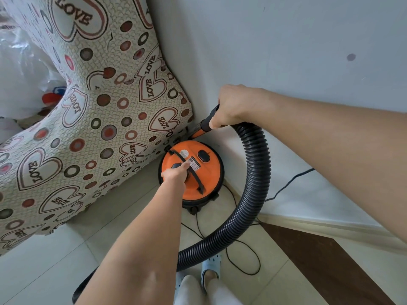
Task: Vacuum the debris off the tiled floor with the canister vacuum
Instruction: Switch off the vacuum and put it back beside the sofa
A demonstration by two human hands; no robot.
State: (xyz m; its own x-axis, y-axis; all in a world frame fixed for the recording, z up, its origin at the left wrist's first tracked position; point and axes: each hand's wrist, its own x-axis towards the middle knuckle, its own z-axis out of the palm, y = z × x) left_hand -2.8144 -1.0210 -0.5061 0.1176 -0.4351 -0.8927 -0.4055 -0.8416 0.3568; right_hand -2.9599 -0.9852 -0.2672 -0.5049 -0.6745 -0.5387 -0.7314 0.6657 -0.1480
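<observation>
A sofa (72,119) in a cover printed with hearts and dots crowds the left of the scene, its corner just beside the orange canister vacuum (191,172), which stands on the pale tiled floor (55,256) close to the white wall (275,51). The left hand (176,172) reaches down onto the vacuum's lid, fingers on the black knob by the carry strap (whether they curl round it cannot be told). The right hand (231,106) grips the black wand end of the ribbed hose (255,183), which loops near the feet in light slippers (210,269). A thin black cord (242,256) trails over the tiles. A dark brown floor strip (330,260) lies right.
</observation>
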